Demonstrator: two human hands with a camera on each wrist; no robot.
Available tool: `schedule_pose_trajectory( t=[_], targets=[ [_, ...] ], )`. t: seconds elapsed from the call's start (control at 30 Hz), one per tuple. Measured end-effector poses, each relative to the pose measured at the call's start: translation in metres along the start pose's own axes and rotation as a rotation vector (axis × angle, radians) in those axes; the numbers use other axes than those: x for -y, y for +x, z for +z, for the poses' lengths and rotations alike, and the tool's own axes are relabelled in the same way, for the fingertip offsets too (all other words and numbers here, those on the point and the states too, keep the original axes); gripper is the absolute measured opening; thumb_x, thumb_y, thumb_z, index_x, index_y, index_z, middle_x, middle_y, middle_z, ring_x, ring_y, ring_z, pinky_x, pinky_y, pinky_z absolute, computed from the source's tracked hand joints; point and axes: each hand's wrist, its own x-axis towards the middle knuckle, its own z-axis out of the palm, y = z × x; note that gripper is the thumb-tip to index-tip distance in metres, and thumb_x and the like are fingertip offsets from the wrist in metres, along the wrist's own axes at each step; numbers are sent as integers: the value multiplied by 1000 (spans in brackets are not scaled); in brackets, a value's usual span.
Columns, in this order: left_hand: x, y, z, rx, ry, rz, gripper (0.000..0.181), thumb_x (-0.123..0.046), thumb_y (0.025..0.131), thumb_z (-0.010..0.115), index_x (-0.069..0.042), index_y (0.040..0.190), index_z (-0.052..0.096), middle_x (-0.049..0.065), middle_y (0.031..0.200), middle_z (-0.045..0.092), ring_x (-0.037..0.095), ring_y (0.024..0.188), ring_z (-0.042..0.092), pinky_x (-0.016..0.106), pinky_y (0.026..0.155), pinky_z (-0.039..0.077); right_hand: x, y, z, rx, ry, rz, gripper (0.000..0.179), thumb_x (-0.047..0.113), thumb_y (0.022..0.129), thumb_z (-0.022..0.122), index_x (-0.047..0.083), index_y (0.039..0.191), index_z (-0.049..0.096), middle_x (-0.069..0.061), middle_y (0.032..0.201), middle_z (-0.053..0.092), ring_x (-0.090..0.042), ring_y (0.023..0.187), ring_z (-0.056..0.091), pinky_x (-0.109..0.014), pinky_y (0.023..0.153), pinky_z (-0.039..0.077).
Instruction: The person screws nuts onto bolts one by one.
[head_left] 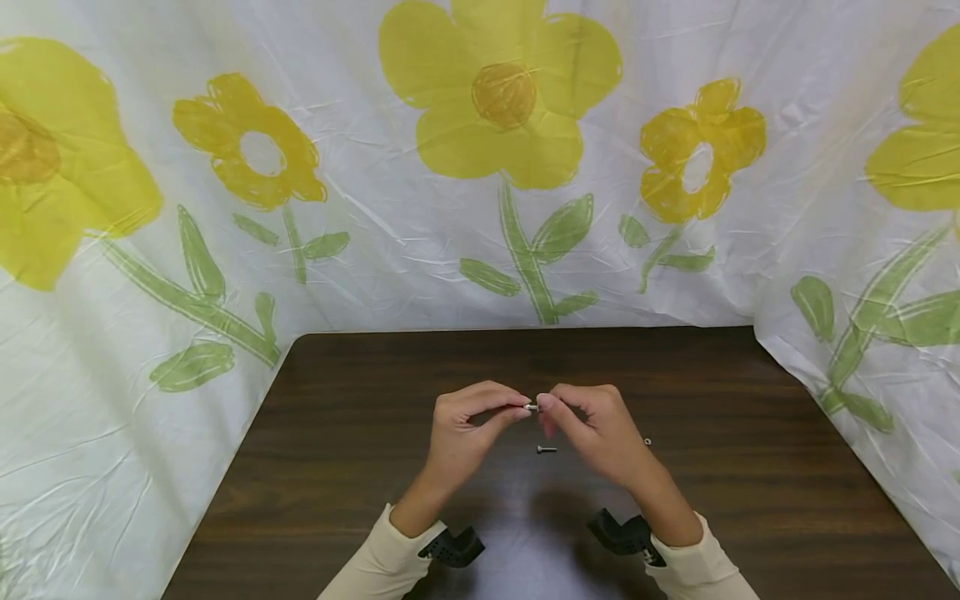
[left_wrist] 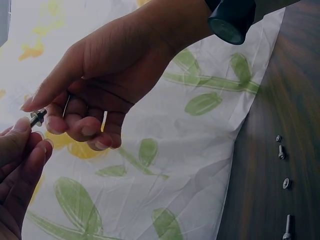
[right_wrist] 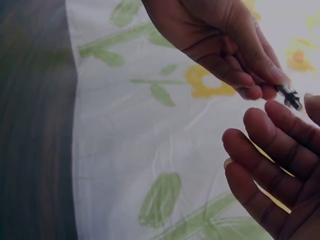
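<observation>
In the head view, a small metal bolt is held level between both hands above the table. My left hand pinches one end between thumb and forefinger. At the other end, my right hand has its thumb and fingertips on the bolt. A washer-like ring shows partway along the bolt in the left wrist view. The right wrist view shows the bolt jutting from the left fingertips, with the right hand's other fingers extended. Below the hands lies a loose screw.
A small nut sits beside the right wrist on the dark wooden table. Several small pieces of hardware, including a screw and a round flanged piece, lie in a row. A flowered white curtain surrounds the table's back and sides.
</observation>
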Motion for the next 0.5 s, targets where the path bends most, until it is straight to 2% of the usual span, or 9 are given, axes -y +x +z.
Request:
schedule_pose_trajectory(
  t=[0.1,0.2,0.3,0.5],
  targets=[
    [-1,0,-1,-15,12,-5,22,15,78,79,1,94,77,13,87,74,21,78,71,30,69,60,0,0,-3,-17,8,2,23,-7,90,71,16,94,72,5,77,70,-12,69,66,-23,65,55],
    [-1,1,-2,-28,16,-13,23,15,77,79,0,94,77,13,87,74,21,78,71,29,68,60,-1,0,-5,-40,23,-24,30,-9,82,79,9,105,73,0,88,74,-12,76,70,-23,67,58],
    [-2,1,-2,-26,7,-21,22,15,78,79,0,94,77,12,88,74,21,78,71,29,68,60,-3,0,-6,-53,41,-73,35,-12,77,82,7,105,74,-3,93,76,-13,80,72,-24,70,59],
    [-2,1,-2,-20,-12,-30,22,16,79,78,1,95,77,14,88,74,22,79,72,31,68,60,-5,1,-4,-55,71,-116,33,-14,79,80,7,104,75,-6,93,76,-15,79,73,-24,70,59]
  ],
)
